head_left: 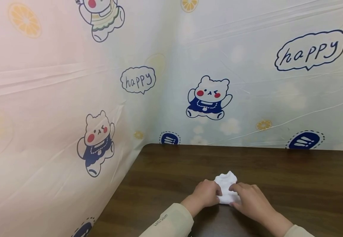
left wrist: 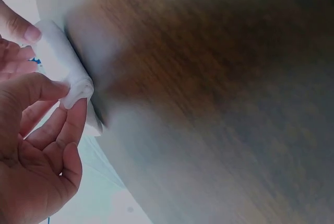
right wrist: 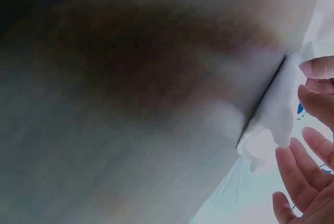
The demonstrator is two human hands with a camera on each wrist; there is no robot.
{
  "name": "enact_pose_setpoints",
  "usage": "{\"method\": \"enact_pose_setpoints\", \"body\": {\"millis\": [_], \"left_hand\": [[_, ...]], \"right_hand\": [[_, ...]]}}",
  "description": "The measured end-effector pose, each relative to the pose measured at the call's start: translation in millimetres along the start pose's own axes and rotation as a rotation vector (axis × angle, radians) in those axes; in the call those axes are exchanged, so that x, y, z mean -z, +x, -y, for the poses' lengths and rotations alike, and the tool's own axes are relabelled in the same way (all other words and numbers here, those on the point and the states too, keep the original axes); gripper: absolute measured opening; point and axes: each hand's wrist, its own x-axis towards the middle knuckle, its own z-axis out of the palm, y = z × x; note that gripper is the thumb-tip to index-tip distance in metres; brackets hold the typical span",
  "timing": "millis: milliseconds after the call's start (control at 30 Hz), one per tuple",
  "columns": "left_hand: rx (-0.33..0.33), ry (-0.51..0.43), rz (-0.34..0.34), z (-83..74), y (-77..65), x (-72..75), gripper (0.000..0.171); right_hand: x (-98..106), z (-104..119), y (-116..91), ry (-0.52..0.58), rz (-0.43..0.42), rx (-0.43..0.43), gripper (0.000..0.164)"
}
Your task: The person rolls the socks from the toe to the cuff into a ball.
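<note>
A white cloth (head_left: 226, 189) lies on the brown table, its near edge rolled into a thick band and its far end loose and crumpled. On the cloth's left side, my left hand (head_left: 207, 193) pinches the roll's end between thumb and fingers, plain in the left wrist view, where the rolled cloth (left wrist: 68, 59) shows side-on. My right hand (head_left: 252, 201) holds the right side, thumb at the near edge and forefinger bent over the top. In the right wrist view its thumb and fingertips (right wrist: 295, 156) meet the cloth (right wrist: 271, 106) loosely, the other fingers spread.
The dark wooden table (head_left: 296, 174) has rounded far corners. Behind it and along its left side hangs a pale printed curtain (head_left: 165, 108) with bears, orange slices and "happy" bubbles. Light sleeves (head_left: 171, 221) cover the forearms.
</note>
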Motion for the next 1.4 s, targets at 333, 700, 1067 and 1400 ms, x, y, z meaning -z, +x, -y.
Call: {"method": "enact_pose_setpoints", "body": {"millis": [333,700,1067,1400], "left_hand": [[0.014,-0.043,0.011,2.3,0.2,-2.8,0.008],[-0.058,-0.016,-0.111,8.3,-9.5,-9.3,0.021],[-0.144,0.085,-0.254,4.4,-20.6,-7.9,0.028],[-0.193,0.186,-0.295,1.8,-23.8,-10.3,0.026]], "right_hand": [[-5,-4,0,-0.010,0.012,0.066,0.031],[-10,-7,3,0.009,0.056,0.089,0.022],[-10,-7,7,0.002,0.154,0.038,0.018],[-10,-7,7,0.002,0.147,0.041,0.020]]}}
